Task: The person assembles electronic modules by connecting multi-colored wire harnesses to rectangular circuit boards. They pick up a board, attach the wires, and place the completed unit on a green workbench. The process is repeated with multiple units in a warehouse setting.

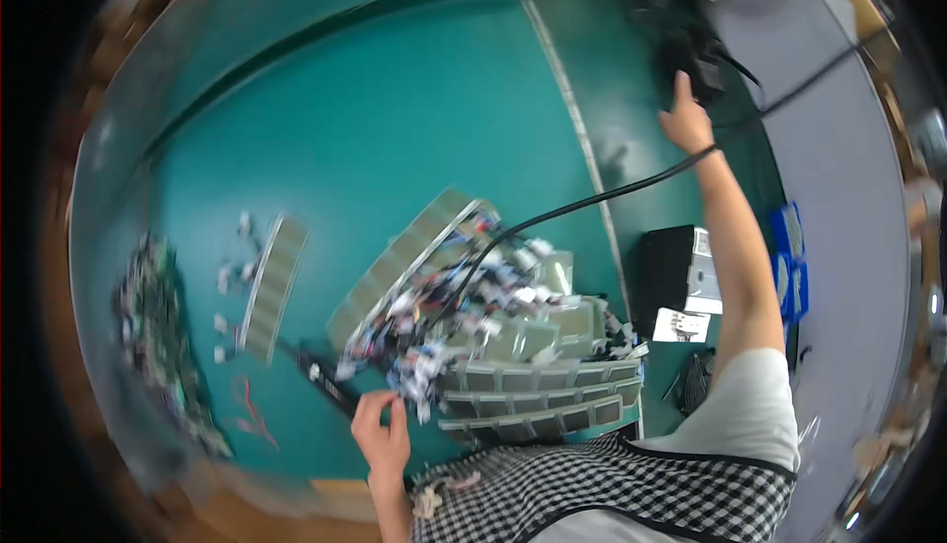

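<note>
Your left hand rests at the near edge of the green table, fingers loosely curled and touching the pile of small wired parts, with a dark stick-like tool just beside it. Your right hand reaches far out to a blurry black thing, and you cannot tell if it grips it. A black cable runs under that arm to the pile, and grey trays sit stacked near you.

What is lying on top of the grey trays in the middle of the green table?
A tangled heap of small wired parts, red, blue and white, lies on the grey trays, and a black cable runs into it. The left hand touches its near edge. The tray pockets beneath are covered.
</note>
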{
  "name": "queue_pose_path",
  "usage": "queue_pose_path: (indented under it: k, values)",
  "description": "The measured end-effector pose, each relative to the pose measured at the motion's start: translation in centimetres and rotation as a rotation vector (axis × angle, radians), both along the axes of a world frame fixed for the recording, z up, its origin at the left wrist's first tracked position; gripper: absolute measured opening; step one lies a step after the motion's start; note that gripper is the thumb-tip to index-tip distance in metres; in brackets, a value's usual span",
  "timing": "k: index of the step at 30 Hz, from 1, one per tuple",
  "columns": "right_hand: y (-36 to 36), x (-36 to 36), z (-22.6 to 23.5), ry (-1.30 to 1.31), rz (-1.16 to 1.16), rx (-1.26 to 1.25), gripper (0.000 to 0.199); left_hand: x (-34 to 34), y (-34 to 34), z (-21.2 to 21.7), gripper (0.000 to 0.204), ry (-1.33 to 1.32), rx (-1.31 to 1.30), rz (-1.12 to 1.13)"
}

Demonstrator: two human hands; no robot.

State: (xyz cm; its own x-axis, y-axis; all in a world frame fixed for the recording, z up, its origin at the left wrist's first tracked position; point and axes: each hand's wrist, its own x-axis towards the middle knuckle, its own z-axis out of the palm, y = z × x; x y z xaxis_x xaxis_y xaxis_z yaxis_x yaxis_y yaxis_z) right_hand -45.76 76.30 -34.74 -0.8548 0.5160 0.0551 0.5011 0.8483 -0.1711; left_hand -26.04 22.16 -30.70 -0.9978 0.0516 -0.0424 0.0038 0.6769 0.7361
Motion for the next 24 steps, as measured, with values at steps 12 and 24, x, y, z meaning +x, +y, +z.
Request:
queue_pose_path:
  k: [12,24]
  values:
    - [-19.3,19.4,13.9,-0.088,0.428,-0.737,0.022,0.6,-16.1,-4.7,0.009,0.222,-0.094,0.437]
    - [-46.0,23.0,12.0,-0.317,0.98,-0.81,0.036,-16.8,-25.2,-9.4,0.069,-0.218,-0.726,0.128]
